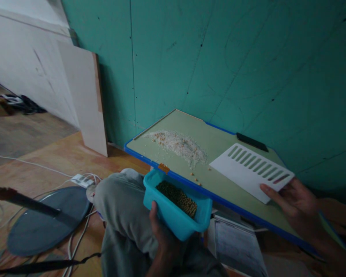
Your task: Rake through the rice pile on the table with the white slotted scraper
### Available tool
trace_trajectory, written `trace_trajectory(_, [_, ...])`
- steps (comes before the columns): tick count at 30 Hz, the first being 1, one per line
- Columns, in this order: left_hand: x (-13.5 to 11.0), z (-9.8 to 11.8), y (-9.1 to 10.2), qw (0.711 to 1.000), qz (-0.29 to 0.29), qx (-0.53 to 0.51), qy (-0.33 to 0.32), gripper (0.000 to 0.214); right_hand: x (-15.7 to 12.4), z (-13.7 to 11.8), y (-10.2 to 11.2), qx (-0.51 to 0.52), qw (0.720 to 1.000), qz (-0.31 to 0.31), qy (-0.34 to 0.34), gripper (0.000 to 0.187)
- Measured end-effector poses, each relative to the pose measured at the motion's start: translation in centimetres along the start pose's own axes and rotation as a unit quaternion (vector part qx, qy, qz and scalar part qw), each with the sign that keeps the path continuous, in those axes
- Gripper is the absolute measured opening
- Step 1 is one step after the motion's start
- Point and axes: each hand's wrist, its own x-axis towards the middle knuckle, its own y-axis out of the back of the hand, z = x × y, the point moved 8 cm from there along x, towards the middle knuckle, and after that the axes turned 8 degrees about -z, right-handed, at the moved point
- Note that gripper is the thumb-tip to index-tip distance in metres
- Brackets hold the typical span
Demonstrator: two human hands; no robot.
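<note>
Cradled from below by my left hand (165,240), a turquoise plastic tub (173,215) sits just under the near edge of a small table (216,134). Inside the tub lie dark green beans (168,190) and tan, pea-like beans (188,205). My right hand (296,204) pinches one end of a flat white plastic panel (236,169) with a row of slots, held over the right part of the tabletop. On the left part is a spread heap of white grains (180,144) mixed with some tan beans. A few loose tan beans (195,179) lie near the front edge.
A green wall (219,57) runs behind the table. At left, a round dark stand base (49,219) with a pole rests on the floor near white cables (75,238) and a power strip (82,180). A pale board (83,92) leans against the wall.
</note>
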Motion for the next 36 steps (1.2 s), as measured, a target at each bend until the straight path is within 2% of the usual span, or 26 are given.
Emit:
trace_trajectory(14, [0.3,0.0,0.0,0.999,-0.022,-0.030,-0.003,0.063,-1.3,-2.1,-3.2,0.014,0.998,-0.055,0.035,0.036])
trace_trajectory(22, [0.4,-0.2,0.2,0.999,-0.025,-0.039,0.016,0.072,-1.9,-4.0,-5.2,0.018,0.995,-0.081,0.051,0.032])
trace_trajectory(27, [0.2,-0.1,0.2,0.999,-0.006,-0.036,0.018,0.069,-2.2,-4.8,-6.8,0.029,0.992,-0.109,0.063,0.028])
trace_trajectory(31, [0.3,0.5,0.0,0.999,-0.015,-0.041,-0.001,0.064,-2.2,-5.5,-7.6,0.037,0.987,-0.132,0.087,0.025])
trace_trajectory(36, [1.0,2.2,0.3,0.999,0.003,-0.022,-0.047,0.057,-1.7,-6.6,-9.0,0.047,0.981,-0.151,0.114,0.028])
